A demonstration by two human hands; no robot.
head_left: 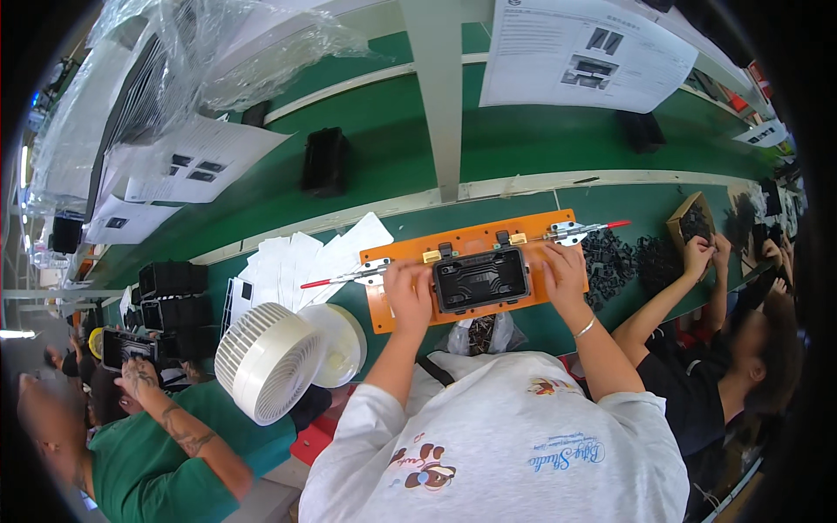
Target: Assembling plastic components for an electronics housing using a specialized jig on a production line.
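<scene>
Housing seated in jig, clamps unlatched.
Left hand (410, 292) and right hand (565, 268) pressing black housing (481, 279) on orange jig (471, 240); grip state indeterminate; clamping remains.

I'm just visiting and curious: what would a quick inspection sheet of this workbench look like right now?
Surface: green bench top, long, with pale dividing rails.
Job's things: black plastic housing seated on an orange fixture board with two red-tipped clamps.
Clutter: white fan, stack of white cards, pile of small black parts, clear bag.
Hands: left hand and right hand rest at the housing's two ends; grip unclear.
Cables: nothing seen.
Surroundings: hanging instruction sheets; other people at work on both sides.
</scene>
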